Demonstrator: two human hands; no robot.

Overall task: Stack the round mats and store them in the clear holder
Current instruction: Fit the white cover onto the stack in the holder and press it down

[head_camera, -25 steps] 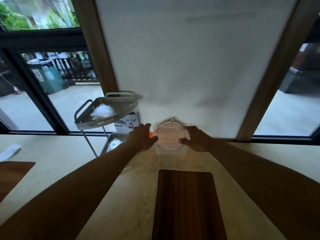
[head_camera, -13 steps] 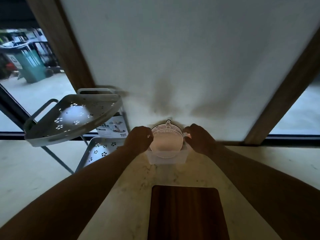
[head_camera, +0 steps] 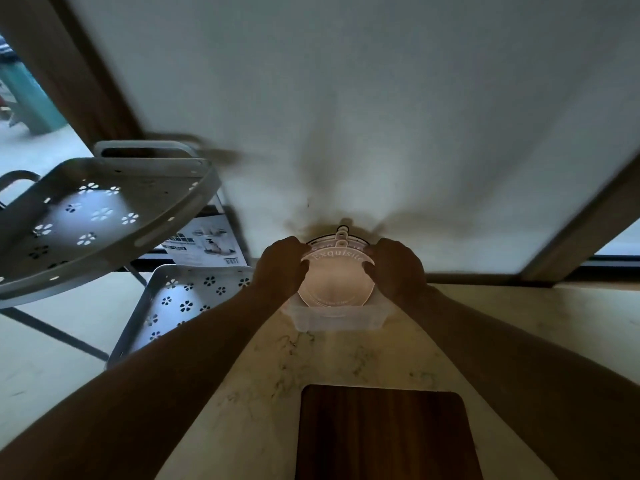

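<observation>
A stack of pale pink round mats (head_camera: 334,284) stands on edge in the clear holder (head_camera: 337,320) at the back of the counter, against the white wall. The front mat carries the raised word "Exquisite" along its top. Loops of the mats stick up above the stack. My left hand (head_camera: 282,268) grips the stack's left rim and my right hand (head_camera: 396,268) grips its right rim. The lower edge of the mats sits inside the holder's low wall.
A dark wooden board (head_camera: 381,434) lies on the marbled counter (head_camera: 263,393) in front of the holder. A grey two-tier perforated rack (head_camera: 100,216) stands to the left, with a printed box (head_camera: 204,244) behind it. Window frames flank the wall.
The view has moved closer and lower toward the holder. Both hands stay on the mats' sides, and the stack now sits lower in the holder.
</observation>
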